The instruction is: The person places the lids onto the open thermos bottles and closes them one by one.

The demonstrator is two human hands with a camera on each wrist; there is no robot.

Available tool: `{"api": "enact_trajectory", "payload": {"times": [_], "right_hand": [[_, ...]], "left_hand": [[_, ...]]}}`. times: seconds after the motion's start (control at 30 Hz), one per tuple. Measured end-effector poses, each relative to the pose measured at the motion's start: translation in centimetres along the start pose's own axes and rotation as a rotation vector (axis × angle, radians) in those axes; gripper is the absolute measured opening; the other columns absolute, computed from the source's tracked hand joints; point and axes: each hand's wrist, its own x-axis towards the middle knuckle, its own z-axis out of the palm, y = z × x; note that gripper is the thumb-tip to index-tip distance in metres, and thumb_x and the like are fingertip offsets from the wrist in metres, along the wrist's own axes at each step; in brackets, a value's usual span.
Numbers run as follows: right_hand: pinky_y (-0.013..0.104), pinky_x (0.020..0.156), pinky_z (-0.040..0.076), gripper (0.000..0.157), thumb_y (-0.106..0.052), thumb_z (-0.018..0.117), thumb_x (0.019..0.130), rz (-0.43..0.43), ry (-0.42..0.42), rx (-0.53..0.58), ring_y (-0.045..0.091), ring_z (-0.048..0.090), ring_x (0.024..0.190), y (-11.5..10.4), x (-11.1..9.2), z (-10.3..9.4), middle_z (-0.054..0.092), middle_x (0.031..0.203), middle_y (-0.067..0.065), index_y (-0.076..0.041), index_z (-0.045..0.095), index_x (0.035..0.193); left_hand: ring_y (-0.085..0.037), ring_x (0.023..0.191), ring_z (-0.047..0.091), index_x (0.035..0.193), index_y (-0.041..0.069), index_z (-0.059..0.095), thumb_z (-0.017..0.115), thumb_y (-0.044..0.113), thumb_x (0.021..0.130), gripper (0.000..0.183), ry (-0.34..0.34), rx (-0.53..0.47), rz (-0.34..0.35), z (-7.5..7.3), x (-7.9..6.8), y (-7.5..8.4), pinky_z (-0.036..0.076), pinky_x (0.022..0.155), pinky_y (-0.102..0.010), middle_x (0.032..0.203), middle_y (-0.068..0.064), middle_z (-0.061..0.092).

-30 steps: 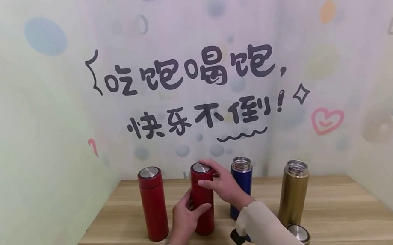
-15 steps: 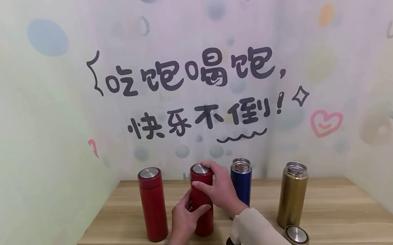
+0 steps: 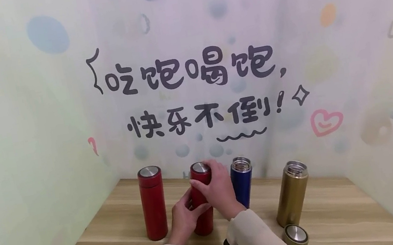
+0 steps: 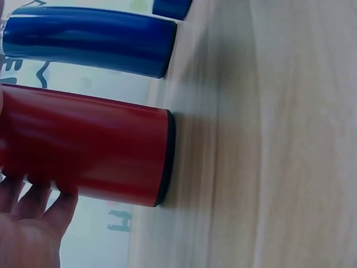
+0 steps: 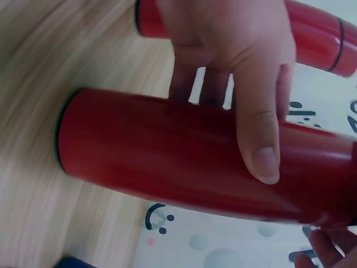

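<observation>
A red thermos (image 3: 204, 223) stands upright on the table, its steel-topped lid (image 3: 200, 167) on. My left hand (image 3: 183, 222) holds the thermos body, thumb across the near side and fingers behind it; in the right wrist view this thumb lies along the red wall. Around the lid end curls my right hand (image 3: 220, 190), thumb in front and fingers over the far side. Only a few right fingertips (image 5: 326, 251) show at the corner of the right wrist view. The black base (image 4: 166, 159) shows right at the tabletop in the left wrist view.
A second red thermos (image 3: 154, 212), lid on, stands to the left. Right of the hands are a lidless blue thermos (image 3: 243, 184) and a lidless gold thermos (image 3: 292, 197). A gold lid (image 3: 296, 237) lies in front of the latter. Printed fabric (image 3: 180, 25) hangs behind the table.
My right hand has turned around the lid, its wrist and forearm swinging left, uncovering more of the gold lid. My left hand keeps its hold on the thermos body.
</observation>
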Motion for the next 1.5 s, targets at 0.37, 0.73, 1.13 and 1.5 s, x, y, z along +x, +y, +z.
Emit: {"api": "enact_trajectory", "payload": {"times": [0.37,0.73,1.13,1.5], "right_hand": [[0.057,0.101,0.040,0.065,-0.016,0.065,0.094,0.105,-0.449,0.461,0.035,0.044,0.128,0.7,1.7,-3.3,0.047,0.141,0.014,-0.017,0.034,0.151],[0.049,0.095,0.047,0.064,-0.023,0.073,0.089,0.084,-0.358,0.379,0.028,0.051,0.119,1.6,1.6,-2.7,0.056,0.133,0.006,-0.024,0.045,0.146],[0.042,0.081,0.055,0.062,-0.034,0.081,0.080,0.088,-0.087,0.083,0.024,0.052,0.105,-0.2,0.5,-1.3,0.060,0.117,0.006,-0.023,0.055,0.135],[0.038,0.077,0.055,0.061,-0.045,0.080,0.078,-0.020,0.037,-0.146,0.022,0.052,0.101,-0.1,0.3,-0.5,0.063,0.113,0.003,-0.018,0.058,0.129]], "left_hand": [[-0.031,0.120,0.056,0.146,0.014,0.044,0.075,0.036,0.085,0.073,-0.033,-0.031,0.030,-0.2,0.1,-0.1,0.048,0.095,-0.048,0.133,-0.011,0.058],[-0.032,0.123,0.054,0.147,0.012,0.043,0.076,0.036,0.084,0.075,-0.031,-0.054,0.025,-0.2,0.0,-0.3,0.047,0.096,-0.049,0.135,-0.012,0.056],[-0.032,0.122,0.055,0.146,0.015,0.045,0.076,0.032,0.085,0.070,-0.004,-0.023,0.021,-0.1,0.1,-0.1,0.046,0.097,-0.049,0.134,-0.010,0.058],[-0.033,0.124,0.053,0.148,0.019,0.042,0.075,0.038,0.084,0.075,-0.011,-0.018,-0.002,-0.3,0.2,-0.2,0.045,0.097,-0.051,0.137,-0.009,0.056]]}}
